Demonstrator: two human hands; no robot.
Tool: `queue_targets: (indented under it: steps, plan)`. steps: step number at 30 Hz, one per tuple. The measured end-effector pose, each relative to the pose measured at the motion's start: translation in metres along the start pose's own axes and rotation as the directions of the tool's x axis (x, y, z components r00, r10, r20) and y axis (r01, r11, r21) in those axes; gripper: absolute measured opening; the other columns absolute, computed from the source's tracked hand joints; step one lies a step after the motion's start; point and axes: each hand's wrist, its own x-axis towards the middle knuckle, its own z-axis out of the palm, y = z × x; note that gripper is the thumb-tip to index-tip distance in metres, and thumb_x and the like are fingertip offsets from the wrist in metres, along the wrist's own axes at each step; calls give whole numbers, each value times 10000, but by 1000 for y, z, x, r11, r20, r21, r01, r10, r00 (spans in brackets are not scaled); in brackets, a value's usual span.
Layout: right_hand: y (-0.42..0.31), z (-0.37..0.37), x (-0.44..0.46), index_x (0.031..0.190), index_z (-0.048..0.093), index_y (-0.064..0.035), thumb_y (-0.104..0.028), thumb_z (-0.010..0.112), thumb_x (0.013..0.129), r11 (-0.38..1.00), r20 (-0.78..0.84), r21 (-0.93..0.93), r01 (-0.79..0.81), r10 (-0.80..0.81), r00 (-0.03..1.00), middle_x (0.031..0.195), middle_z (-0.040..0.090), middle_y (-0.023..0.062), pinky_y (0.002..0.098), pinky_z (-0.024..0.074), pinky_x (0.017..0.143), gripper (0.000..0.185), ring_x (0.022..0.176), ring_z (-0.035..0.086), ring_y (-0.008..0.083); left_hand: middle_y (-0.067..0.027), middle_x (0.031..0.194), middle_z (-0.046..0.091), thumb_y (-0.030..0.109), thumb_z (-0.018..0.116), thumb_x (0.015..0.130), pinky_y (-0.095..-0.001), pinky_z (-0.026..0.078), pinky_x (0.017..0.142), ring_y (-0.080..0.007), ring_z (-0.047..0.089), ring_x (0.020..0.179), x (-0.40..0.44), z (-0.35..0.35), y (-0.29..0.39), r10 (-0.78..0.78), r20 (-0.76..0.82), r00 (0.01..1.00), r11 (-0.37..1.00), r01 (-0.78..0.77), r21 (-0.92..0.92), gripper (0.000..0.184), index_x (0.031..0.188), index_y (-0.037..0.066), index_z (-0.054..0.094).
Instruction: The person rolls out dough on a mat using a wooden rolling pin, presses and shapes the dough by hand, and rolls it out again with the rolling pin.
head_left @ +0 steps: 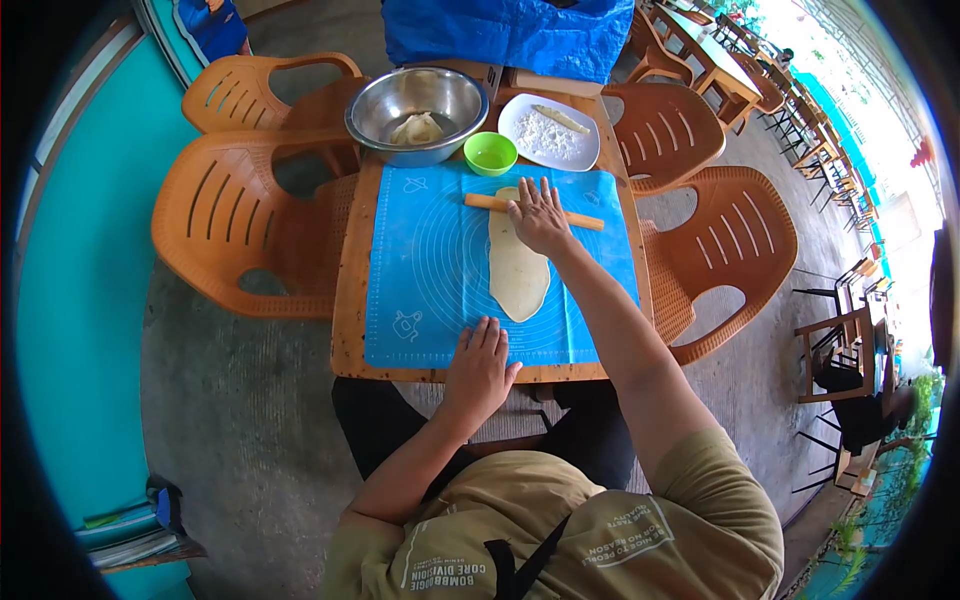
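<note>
A long, flattened oval of dough [517, 275] lies lengthwise on a blue silicone mat [430, 260] printed with circles. Across its far end rests a wooden rolling pin [583, 221]. My right hand [541, 216] lies flat on top of the pin, fingers stretched out and pointing away from me. Down at the mat's near edge, my left hand [480, 362] is spread flat, just below the near tip of the dough and holding nothing.
Behind the mat stand a steel bowl [366, 108] with dough inside, a small green bowl [490, 153] and a white plate [590, 150] with flour and a dough strip. Orange chairs [230, 210] flank the wooden table [350, 330]. A blue tarp-like sheet [510, 40] covers something at the far end.
</note>
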Motion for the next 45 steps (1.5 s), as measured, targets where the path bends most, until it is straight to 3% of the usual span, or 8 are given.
queue_targets:
  steps: [8, 10, 33, 35, 36, 38, 41, 45]
  plan:
    - [-13, 6, -54, 1659, 310, 21, -424, 361, 1137, 994, -121, 82, -70, 79, 989, 1737, 246, 267, 555, 120, 1331, 687, 1632, 154, 448, -253, 1486, 560, 360, 710, 990, -541, 373, 1224, -385, 488, 1451, -1, -5, -1, -7, -35, 999, 994, 3, -112, 610, 1397, -79, 595]
    - [-8, 13, -57, 1654, 320, 22, -431, 356, 1136, 1000, -158, 5, 13, -12, 987, 1735, 263, 255, 539, 125, 1337, 689, 1633, 167, 430, -254, 1484, 560, 373, 707, 989, -542, 373, 1224, -388, 489, 1449, -1, -4, -2, -1, -30, 1000, 994, -3, -113, 618, 1397, -78, 595]
    - [7, -2, 29, 1692, 281, -59, -506, 280, 1140, 984, 0, -119, -133, 134, 991, 1746, 306, 160, 509, 146, 1324, 710, 1646, 177, 353, -238, 1547, 525, 439, 626, 1033, -523, 341, 1259, -362, 457, 1493, 0, -1, -3, -3, 50, 999, 1000, 5, -20, 651, 1447, -62, 581]
    - [8, 2, 25, 1663, 359, -56, -467, 380, 1124, 964, -137, -245, -105, 73, 988, 1619, 471, 187, 529, 280, 1227, 677, 1532, 383, 343, -237, 1516, 548, 433, 648, 1024, -523, 356, 1242, -366, 465, 1478, 0, 0, -4, 5, 11, 1000, 999, -4, -35, 640, 1420, -68, 597]
    - [7, 0, 23, 1663, 359, -56, -467, 380, 1124, 964, -140, -245, -101, 68, 988, 1619, 471, 187, 529, 280, 1227, 677, 1532, 383, 343, -237, 1516, 548, 433, 648, 1024, -523, 356, 1242, -366, 465, 1478, -1, 0, -3, 2, 7, 1000, 999, -2, -32, 640, 1420, -68, 597]
    - [8, -4, 18, 1565, 500, -40, -351, 506, 1071, 979, -254, -203, -18, -35, 967, 1334, 631, 165, 519, 362, 1098, 584, 1300, 551, 324, -234, 1514, 550, 429, 656, 1019, -524, 361, 1239, -364, 471, 1474, -1, 1, -3, -2, -5, 1000, 999, 2, -42, 636, 1417, -64, 601]
    - [28, 4, 11, 1391, 629, -65, -234, 569, 1006, 964, -327, -226, 143, -213, 921, 1122, 653, 128, 525, 382, 1049, 425, 1158, 600, 312, -234, 1509, 554, 423, 665, 1015, -524, 367, 1235, -366, 477, 1470, 1, -3, -3, -5, 20, 1000, 999, 6, -44, 631, 1416, -61, 602]
    - [29, -8, 4, 1260, 656, -99, -161, 600, 959, 959, -353, -215, 185, -253, 901, 1085, 659, 106, 546, 374, 1073, 312, 1145, 618, 306, -236, 1504, 559, 418, 670, 1013, -523, 372, 1232, -368, 480, 1468, 1, -2, -2, 1, 11, 1000, 1000, 0, -26, 631, 1417, -62, 601]
